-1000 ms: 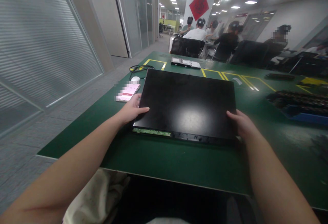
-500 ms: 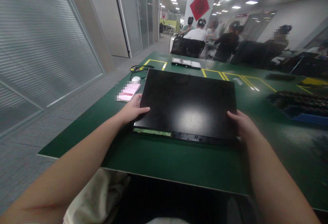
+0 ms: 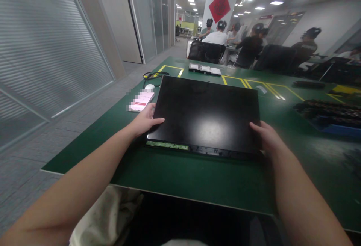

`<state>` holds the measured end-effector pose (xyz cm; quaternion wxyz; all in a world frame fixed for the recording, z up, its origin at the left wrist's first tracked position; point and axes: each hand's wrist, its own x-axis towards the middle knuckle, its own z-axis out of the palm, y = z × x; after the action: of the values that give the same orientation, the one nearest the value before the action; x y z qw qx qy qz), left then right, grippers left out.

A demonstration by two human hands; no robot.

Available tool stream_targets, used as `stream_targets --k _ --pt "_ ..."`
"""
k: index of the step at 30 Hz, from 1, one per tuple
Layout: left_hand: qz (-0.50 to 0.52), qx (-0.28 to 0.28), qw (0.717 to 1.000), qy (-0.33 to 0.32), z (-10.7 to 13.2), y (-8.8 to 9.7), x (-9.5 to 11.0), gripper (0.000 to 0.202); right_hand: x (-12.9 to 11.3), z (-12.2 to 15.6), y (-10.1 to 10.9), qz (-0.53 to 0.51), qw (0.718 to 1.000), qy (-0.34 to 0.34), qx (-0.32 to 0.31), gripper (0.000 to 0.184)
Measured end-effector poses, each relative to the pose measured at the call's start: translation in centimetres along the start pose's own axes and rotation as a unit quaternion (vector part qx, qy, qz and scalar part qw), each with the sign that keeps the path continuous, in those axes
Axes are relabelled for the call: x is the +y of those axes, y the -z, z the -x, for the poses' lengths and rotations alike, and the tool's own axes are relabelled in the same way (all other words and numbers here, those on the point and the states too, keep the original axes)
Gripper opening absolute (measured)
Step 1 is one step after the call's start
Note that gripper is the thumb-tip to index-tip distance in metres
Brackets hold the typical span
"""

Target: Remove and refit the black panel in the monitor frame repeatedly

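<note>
A flat black display panel [image 3: 205, 107] lies before me over the green table [image 3: 191, 178], its screen facing up and catching a bright reflection. Along its near edge runs a strip with a green circuit board [image 3: 167, 145] on the left part. My left hand [image 3: 146, 120] grips the panel's left edge, thumb on the screen and fingers at the side. On the right edge, my right hand [image 3: 266, 135] holds it the same way, thumb on top. The fingers under the panel are hidden, and I cannot tell whether its underside touches the table.
Left of the panel lie a phone [image 3: 141, 101] with a lit screen, a white mouse [image 3: 149, 87] and a black cable [image 3: 155, 75]. Several drives [image 3: 204, 68] sit at the back. At the right stands a blue tray [image 3: 341, 129] of dark parts. Several people sit beyond the table.
</note>
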<state>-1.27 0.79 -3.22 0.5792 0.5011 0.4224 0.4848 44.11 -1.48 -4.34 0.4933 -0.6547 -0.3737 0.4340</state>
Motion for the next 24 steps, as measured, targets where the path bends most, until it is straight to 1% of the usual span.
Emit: stream_targets --k 5,11,17,20,24 --pt "-0.007 0.0 1.0 0.004 0.0 0.2 -0.1 0.062 0.0 -0.1 0.1 -0.029 1.0 0.005 0.003 0.034" --pt "-0.012 0.0 1.0 0.005 0.0 0.2 -0.1 0.062 -0.2 0.0 0.0 -0.033 0.999 0.029 0.032 0.039" --pt "-0.008 0.001 1.0 -0.001 -0.1 0.2 -0.2 0.061 -0.3 0.1 0.0 -0.002 0.998 0.056 0.031 0.036" --pt "-0.013 -0.001 1.0 -0.006 -0.1 0.1 -0.2 0.061 -0.6 0.5 0.0 0.031 0.996 0.076 0.045 0.035" --pt "-0.015 0.001 1.0 -0.013 0.0 0.0 0.0 0.058 -0.9 0.9 -0.2 0.062 0.99 0.111 0.062 0.038"
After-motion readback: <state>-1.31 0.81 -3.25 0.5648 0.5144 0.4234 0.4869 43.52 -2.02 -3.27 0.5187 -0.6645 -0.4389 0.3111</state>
